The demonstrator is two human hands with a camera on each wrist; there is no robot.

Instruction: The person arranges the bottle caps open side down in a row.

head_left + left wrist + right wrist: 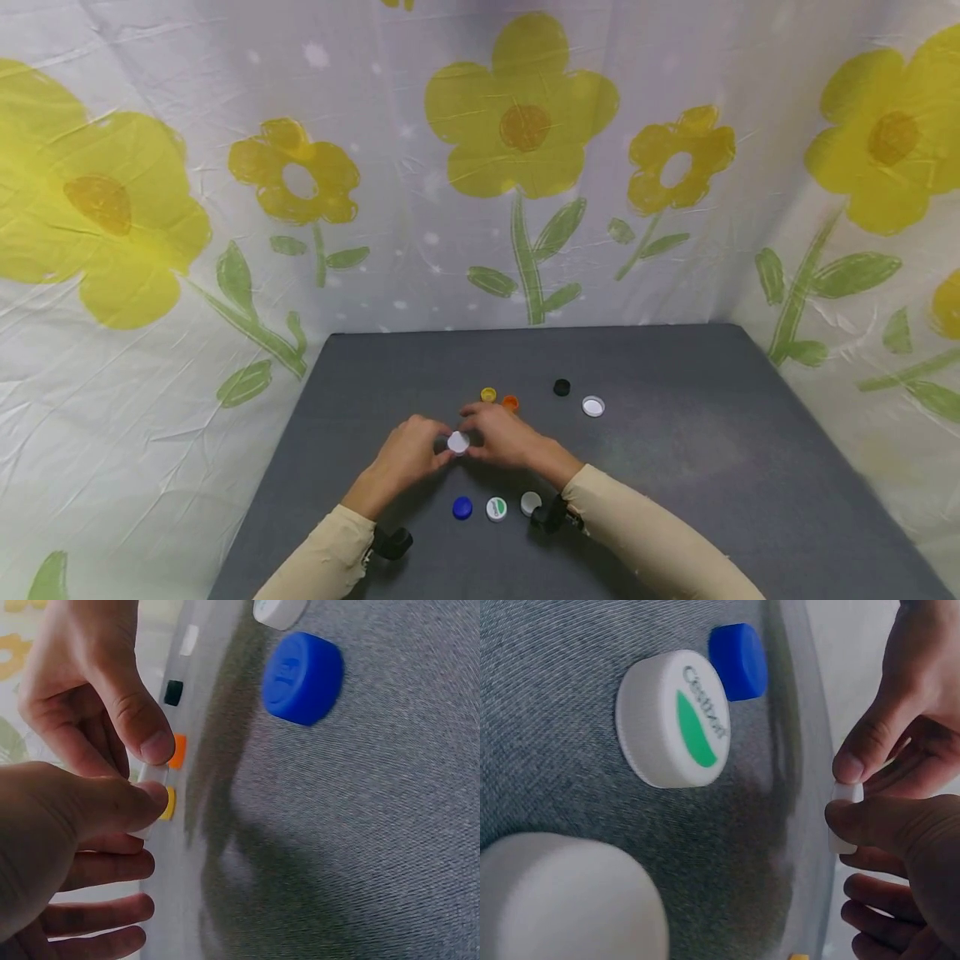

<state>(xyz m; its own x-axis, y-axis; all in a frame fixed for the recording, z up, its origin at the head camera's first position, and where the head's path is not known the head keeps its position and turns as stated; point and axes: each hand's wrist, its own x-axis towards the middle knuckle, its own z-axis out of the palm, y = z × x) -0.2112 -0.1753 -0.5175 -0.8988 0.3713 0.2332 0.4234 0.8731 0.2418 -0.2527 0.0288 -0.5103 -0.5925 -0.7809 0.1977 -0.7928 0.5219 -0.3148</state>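
Note:
Between my two hands is a small white bottle cap (pixel 458 442), raised above the dark tabletop. My left hand (pixel 411 450) pinches it from the left, and my right hand (pixel 504 435) pinches it from the right. Both thumbs lie against the cap (pixel 846 793) in the right wrist view, and fingers partly hide it. Nearer my body lie a blue cap (pixel 462 507), a white cap with a green print (pixel 497 509) and a plain white cap (pixel 530 502) in a row. Just beyond my right hand are a yellow cap (pixel 488 394) and an orange cap (pixel 510 403).
Farther back to the right, a black cap (pixel 562 387) and a white cap with its hollow side up (pixel 593 406) lie on the grey table (pixel 675 467). A flower-printed curtain (pixel 405 275) hangs behind and beside the table.

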